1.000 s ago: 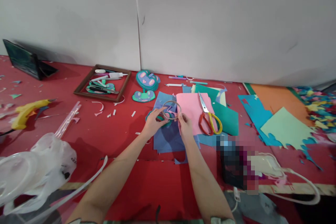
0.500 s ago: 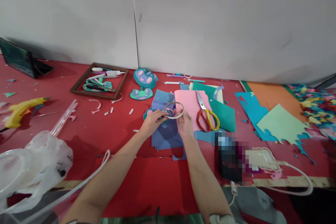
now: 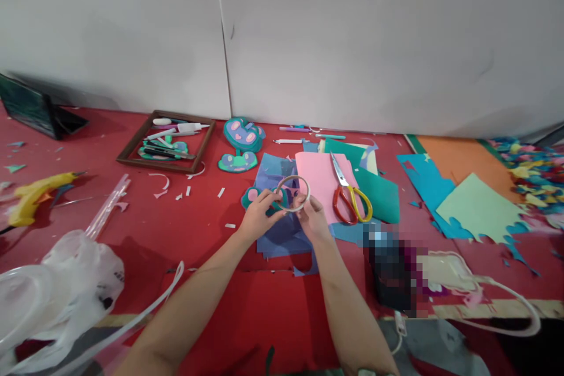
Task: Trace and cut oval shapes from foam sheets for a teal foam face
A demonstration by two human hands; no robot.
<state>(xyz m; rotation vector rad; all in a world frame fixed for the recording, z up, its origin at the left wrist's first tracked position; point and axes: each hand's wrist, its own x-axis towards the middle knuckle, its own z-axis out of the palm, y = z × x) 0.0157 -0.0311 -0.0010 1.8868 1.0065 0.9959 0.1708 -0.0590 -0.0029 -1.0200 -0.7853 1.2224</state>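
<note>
Both my hands hold a thin ring of tape (image 3: 292, 192) over a stack of coloured sheets. My left hand (image 3: 259, 218) pinches the ring's left side, its fingers closed. On the ring's lower right edge, my right hand (image 3: 314, 218) is closed too. Under the ring lie a blue sheet (image 3: 277, 229) and a pink sheet (image 3: 319, 185). A teal cut-out shape (image 3: 251, 195) with pink spots lies just left of my left hand. Red and yellow scissors (image 3: 350, 195) rest on the pink sheet to the right.
A brown frame (image 3: 165, 141) holding pens and cutters lies at the back left. A yellow glue gun (image 3: 35, 195) and a white plastic bag (image 3: 66, 282) are on the left. Teal, green and orange sheets (image 3: 467, 200) and paper scraps cover the right. A white wall stands behind.
The ring has tilted up and shifted slightly right in my hands. My right hand has moved under its right edge. The view has shifted a little.
</note>
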